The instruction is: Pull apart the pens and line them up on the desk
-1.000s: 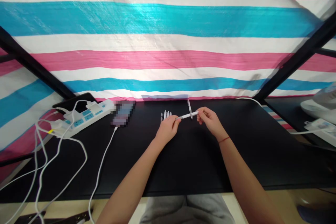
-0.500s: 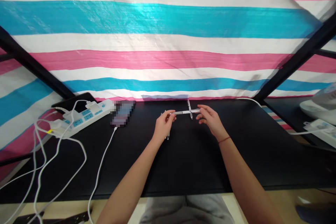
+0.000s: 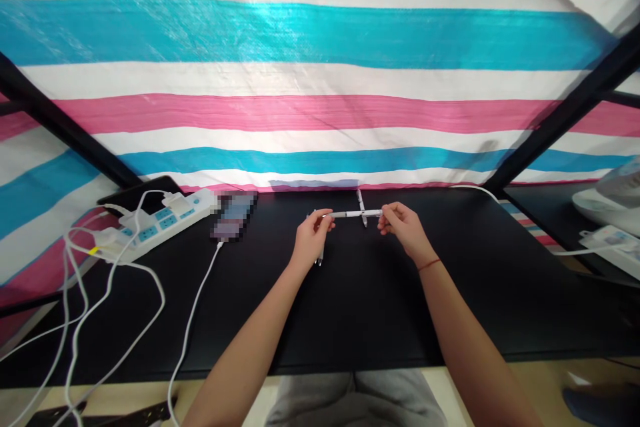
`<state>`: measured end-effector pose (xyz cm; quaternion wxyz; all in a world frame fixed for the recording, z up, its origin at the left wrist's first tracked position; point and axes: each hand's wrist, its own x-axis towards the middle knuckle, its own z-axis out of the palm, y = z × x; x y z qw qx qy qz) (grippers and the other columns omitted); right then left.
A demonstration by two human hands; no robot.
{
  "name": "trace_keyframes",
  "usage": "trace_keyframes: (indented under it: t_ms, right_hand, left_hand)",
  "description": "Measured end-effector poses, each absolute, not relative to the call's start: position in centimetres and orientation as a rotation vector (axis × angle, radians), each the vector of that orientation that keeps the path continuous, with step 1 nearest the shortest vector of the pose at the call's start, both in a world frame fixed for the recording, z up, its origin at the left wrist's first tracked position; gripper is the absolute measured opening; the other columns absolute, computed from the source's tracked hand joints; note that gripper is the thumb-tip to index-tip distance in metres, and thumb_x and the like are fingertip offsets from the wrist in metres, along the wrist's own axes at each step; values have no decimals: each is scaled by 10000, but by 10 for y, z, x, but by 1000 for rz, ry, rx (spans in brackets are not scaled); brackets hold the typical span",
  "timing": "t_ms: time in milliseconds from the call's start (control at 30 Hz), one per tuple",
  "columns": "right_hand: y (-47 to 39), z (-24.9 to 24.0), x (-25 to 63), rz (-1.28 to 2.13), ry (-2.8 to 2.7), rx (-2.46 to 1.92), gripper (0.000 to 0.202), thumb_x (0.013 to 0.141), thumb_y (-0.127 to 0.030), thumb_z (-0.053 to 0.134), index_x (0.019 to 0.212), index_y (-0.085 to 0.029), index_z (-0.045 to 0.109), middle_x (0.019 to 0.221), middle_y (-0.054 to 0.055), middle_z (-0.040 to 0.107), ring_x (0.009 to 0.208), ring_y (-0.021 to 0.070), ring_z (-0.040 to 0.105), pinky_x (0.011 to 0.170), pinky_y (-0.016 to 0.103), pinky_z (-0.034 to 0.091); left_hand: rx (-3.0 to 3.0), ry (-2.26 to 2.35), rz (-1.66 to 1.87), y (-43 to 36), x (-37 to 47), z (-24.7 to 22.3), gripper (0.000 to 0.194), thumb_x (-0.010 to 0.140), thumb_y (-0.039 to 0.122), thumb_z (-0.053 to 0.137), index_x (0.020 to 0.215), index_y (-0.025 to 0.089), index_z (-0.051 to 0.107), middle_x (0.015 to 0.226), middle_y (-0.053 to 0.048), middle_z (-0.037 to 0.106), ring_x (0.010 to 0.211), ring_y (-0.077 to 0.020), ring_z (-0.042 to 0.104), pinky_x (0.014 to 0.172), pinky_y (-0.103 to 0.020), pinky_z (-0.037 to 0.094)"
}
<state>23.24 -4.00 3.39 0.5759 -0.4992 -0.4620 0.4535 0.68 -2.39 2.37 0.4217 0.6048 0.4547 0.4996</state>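
A slim white pen (image 3: 356, 214) with a greyish section is held level between my two hands. My left hand (image 3: 313, 233) pinches its left end, and my right hand (image 3: 401, 227) closes its fingertips on the right end. Behind the held pen, a second white pen (image 3: 361, 199) lies on the black desk, pointing away from me and crossing it in view. Under my left hand the tip of another pen (image 3: 321, 260) shows on the desk; most of it is hidden by the hand.
On the left stand a white power strip (image 3: 165, 223) with plugged-in chargers, a blurred phone (image 3: 234, 217) on a white cable (image 3: 193, 310), and a black flat object (image 3: 167, 182). A striped tarp (image 3: 320, 113) hangs behind the desk (image 3: 475, 300). Another white strip (image 3: 615, 247) lies right.
My right hand's fingers have closed from a looser, spread pose onto the right end of the pen. My left hand has hardly moved.
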Motion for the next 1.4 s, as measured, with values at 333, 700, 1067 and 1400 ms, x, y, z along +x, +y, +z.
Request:
trace_keyframes:
  t_ms: [333,700,1067,1400]
  right_hand:
    - [-40,33,235,1076,-1065,-1176,349,713,-506,691,730,-171,593,676,20,632,604,133,618,537,248,529]
    - [-39,31,236,1050,-1075,-1199,342,738,-497,670,753,-163,604,684,27,640,590,122,606,486,212,497]
    - [-37,29,235,1077,-1019,-1193,363,716,-487,690,896,-181,610,789,35,661,622,131,616,493,226,500]
    - [-36,27,235,926,-1081,-1146,312,734,-447,690,857,-168,622,658,14,628,597,128,592,555,253,509]
  left_hand:
    - [1435,1109,1275,-21,7,21,321,830,399,561,1030,159,638,870,-63,680,765,-160,655,748,-291,517]
    - [1409,1107,1290,-21,6,24,320,825,383,563,1024,144,639,858,-71,678,750,-159,647,733,-289,514]
    - [1454,1162,1277,-21,5,23,309,834,381,546,1025,158,643,852,-59,675,690,-137,623,695,-270,503]
    - [1420,1143,1255,-21,8,19,301,825,375,552,1011,158,647,848,-58,675,683,-135,626,691,-272,512]
